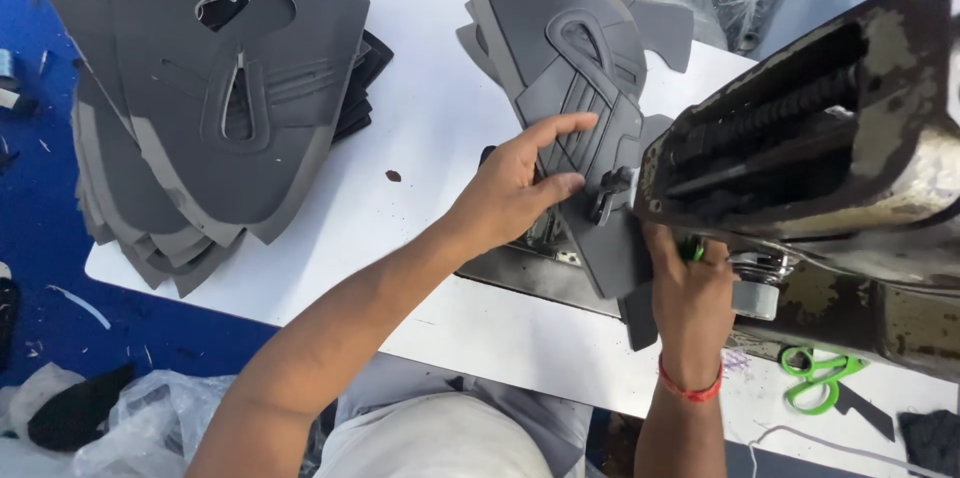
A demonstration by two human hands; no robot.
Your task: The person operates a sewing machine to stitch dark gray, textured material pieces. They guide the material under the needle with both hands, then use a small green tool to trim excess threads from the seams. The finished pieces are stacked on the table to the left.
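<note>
Partly hidden right hand (690,283), grey piece (585,88)

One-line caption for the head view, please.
Left hand presses a grey cut shoe-upper piece flat at a worn sewing machine while the right hand grips its lower edge; grey stack alongside.

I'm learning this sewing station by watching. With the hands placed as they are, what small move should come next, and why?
Probably a short push of the grey cut shoe-upper panel further under the worn sewing machine head. The left hand lies flat on the panel, fingers spread, steadying it; the right hand grips the panel's near edge beside the machine. Both look set to guide it; the needle itself is hidden.
</note>
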